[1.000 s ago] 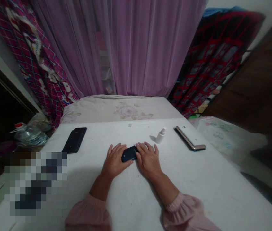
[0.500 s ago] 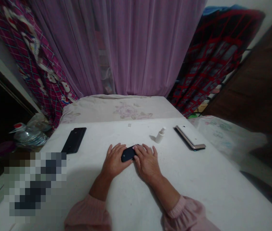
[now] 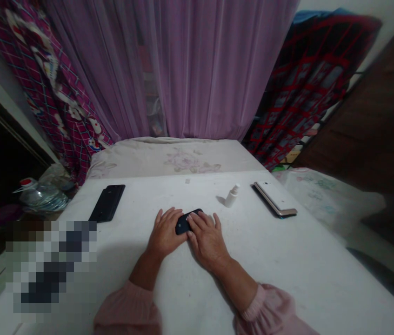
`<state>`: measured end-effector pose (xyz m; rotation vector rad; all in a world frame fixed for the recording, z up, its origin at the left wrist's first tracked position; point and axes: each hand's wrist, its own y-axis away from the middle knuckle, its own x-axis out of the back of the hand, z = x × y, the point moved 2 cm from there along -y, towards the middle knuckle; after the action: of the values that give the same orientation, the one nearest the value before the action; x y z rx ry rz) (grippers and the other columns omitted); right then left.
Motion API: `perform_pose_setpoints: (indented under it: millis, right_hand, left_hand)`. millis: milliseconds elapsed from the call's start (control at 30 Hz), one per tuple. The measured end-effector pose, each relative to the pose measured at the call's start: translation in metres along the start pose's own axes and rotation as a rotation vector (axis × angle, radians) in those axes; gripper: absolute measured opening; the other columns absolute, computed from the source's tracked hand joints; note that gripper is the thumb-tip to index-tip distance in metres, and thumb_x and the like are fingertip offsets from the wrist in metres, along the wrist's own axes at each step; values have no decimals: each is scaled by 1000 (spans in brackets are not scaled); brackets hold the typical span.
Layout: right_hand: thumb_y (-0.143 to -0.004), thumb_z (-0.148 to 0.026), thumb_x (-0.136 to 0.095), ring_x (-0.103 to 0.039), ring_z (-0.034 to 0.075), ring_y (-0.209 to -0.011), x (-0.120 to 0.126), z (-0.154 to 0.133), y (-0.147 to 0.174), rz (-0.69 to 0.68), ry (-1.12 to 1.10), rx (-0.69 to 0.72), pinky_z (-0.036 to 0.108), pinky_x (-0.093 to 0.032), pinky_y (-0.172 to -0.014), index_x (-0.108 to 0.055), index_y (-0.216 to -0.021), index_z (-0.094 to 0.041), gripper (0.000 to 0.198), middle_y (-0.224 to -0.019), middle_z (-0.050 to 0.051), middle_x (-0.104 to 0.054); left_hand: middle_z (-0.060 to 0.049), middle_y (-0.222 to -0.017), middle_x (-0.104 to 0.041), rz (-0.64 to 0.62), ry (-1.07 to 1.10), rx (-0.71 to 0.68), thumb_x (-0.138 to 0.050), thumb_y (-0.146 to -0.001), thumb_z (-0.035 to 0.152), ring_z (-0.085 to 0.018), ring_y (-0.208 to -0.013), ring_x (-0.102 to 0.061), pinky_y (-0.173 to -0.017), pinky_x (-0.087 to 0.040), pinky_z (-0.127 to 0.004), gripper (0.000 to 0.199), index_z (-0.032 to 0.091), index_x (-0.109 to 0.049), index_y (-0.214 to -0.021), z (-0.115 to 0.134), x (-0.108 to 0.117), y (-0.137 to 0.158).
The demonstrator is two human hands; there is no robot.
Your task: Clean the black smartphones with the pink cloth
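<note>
A small dark phone with rounded corners and a small pale mark lies on the white-covered table, between my two hands. My left hand grips its left end, thumb along the near edge and fingers at the far side. My right hand rests on the phone's right part, fingers stretched out across its surface and covering much of it. A pale spot shows at the right fingertips; whether it is a nail or a bit of cloth I cannot tell. Right of the hands stands a white spray bottle.
Dark phones lie stacked at the left, and light-coloured phones at the right. A small pale square lies near the table's far part. Purple curtains hang behind. A plastic water bottle stands beyond the left edge.
My right hand has slid slightly left across the phone, uncovering more of its far right corner. The left hand and the phone stay in place.
</note>
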<state>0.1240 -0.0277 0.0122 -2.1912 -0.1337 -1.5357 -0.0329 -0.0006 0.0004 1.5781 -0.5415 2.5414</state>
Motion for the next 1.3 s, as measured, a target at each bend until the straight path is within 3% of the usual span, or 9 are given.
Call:
perform_pose_setpoints:
  millis: [333, 633, 933, 1200, 1300]
  right_hand:
    - [-97, -29, -37, -43, 29, -127, 2, 19, -6, 49, 79, -137, 58, -16, -109, -53, -133, -24, 40, -135, 8, -57]
    - [-97, -35, -38, -40, 26, -130, 2, -1, 0, -6, -48, 4, 55, -11, -113, -55, -131, -24, 39, -136, 6, -56]
    - [-97, -29, -38, -42, 28, -129, 3, 22, -8, 24, 29, -149, 57, -16, -109, -54, -132, -24, 39, -135, 6, -57]
    - [-96, -30, -41, -41, 26, -130, 5, -1, 9, -25, -83, 51, 54, -14, -112, -55, -131, -25, 38, -137, 5, -56]
    - [-96, -30, -41, -42, 27, -129, 9, 2, 17, -23, -85, 44, 55, -14, -111, -55, -131, -28, 38, -136, 3, -57]
  left_hand:
    - [-7, -131, -60, -5, 7, -2, -69, -77, 41, -28, -131, -45, -115, -18, -53, 50, 25, -55, -122, -1, -1, 0]
    - [-6, -132, -60, 5, -3, -4, -68, -77, 34, -28, -130, -46, -115, -20, -51, 46, 26, -57, -121, 0, 0, 0]
    - [-7, -130, -60, -25, 5, 7, -72, -75, 39, -29, -131, -45, -114, -18, -54, 52, 23, -55, -122, 2, 2, -1]
    - [-6, -132, -59, -9, 4, 15, -69, -78, 34, -27, -130, -46, -115, -18, -50, 47, 23, -56, -121, 0, 1, 0]
    - [-6, -132, -59, -6, 7, 12, -70, -77, 36, -27, -130, -46, -115, -18, -51, 48, 24, -56, -121, 0, 1, 0]
